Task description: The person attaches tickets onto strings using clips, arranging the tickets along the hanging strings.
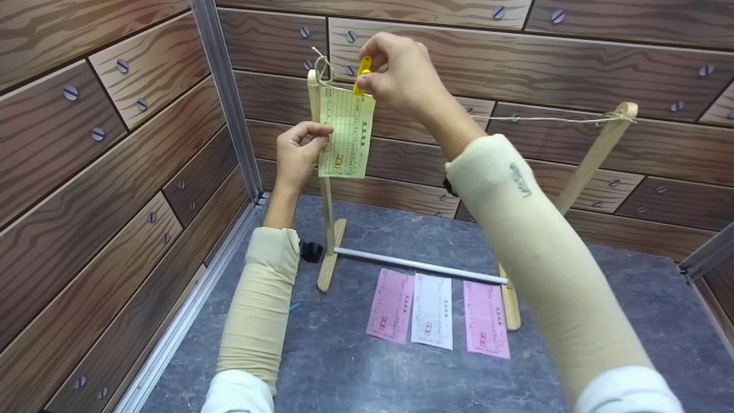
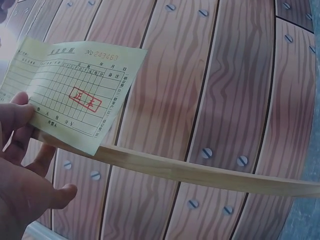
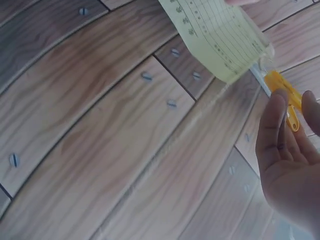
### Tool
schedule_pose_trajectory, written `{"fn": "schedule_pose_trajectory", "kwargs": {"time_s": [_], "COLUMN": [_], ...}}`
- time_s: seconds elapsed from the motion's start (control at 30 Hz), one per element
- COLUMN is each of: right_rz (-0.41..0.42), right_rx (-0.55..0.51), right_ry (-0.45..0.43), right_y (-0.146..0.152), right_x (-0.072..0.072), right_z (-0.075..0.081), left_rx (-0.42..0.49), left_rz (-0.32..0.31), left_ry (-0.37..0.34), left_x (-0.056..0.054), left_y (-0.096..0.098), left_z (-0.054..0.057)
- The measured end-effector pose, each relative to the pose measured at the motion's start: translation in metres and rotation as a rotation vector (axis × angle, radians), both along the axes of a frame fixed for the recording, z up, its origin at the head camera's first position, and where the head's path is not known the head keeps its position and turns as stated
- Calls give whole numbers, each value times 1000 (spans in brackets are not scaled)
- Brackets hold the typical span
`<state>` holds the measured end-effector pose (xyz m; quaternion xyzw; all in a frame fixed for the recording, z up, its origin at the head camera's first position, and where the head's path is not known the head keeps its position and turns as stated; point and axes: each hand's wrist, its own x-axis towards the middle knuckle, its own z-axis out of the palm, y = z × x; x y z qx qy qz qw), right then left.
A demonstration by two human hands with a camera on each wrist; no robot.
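Note:
A pale green printed slip (image 1: 347, 132) hangs upright at the string (image 1: 550, 119), close to the left wooden post (image 1: 327, 212). My left hand (image 1: 299, 152) pinches the slip's left edge between thumb and fingers; the left wrist view shows the thumb on the paper (image 2: 75, 95) near its red stamp. My right hand (image 1: 401, 69) pinches a yellow clothespin (image 1: 363, 74) at the slip's top edge. In the right wrist view the clothespin (image 3: 282, 90) sits between thumb and fingers, its tip right by the paper's corner (image 3: 230, 70).
On the grey floor lie two pink slips (image 1: 390, 307) (image 1: 486, 318) with a white slip (image 1: 432, 312) between them. A white rod (image 1: 421, 265) joins the stand's feet. The right post (image 1: 596, 158) leans outward, and wood-patterned walls (image 1: 143, 143) stand behind and at left.

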<state>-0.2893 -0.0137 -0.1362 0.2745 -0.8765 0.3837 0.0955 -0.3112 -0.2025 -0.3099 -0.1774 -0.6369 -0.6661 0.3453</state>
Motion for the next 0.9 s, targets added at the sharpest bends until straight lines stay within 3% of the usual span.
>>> {"fn": "schedule_pose_trajectory", "kwargs": {"time_s": [0.33, 0.63, 0.9], "right_rz": [-42, -100, -121], "right_rx": [-57, 171, 213], "right_ry": [13, 193, 178], "right_y": [-20, -33, -35], "right_x": [-13, -26, -30], "right_z": [-3, -9, -12], "left_rx": [-17, -20, -20], "left_rz": [-8, -2, -12], "left_ry": [-3, -6, -2], "left_x": [-1, -1, -2], "left_y": [0, -1, 1], "left_z": [0, 1, 1]}}
